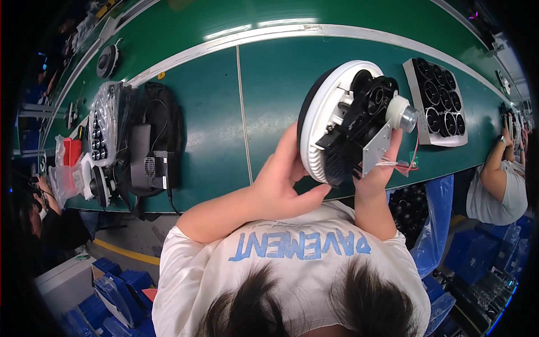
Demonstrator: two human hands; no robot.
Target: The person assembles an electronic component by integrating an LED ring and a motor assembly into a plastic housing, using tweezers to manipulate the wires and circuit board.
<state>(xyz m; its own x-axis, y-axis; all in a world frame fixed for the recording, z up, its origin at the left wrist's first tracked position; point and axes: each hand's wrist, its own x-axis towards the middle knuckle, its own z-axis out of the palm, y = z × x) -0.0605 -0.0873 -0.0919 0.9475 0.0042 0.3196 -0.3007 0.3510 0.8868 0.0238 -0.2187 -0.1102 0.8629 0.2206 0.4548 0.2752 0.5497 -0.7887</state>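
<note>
Holding one round device [342, 118] between two hands [283, 180] [375, 178].

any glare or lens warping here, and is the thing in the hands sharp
Head view: white glare streaks on the far green surface; head view: white strip bows, corners go black; head view: round device looks fairly sharp.

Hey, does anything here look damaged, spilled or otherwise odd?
Nothing looks spilled or plainly damaged. The one oddity: a small green board sits outside the held round black-and-white plastic device on thin red and white wires. It looks unsecured, though with the device's insides exposed, that may be normal.
</note>
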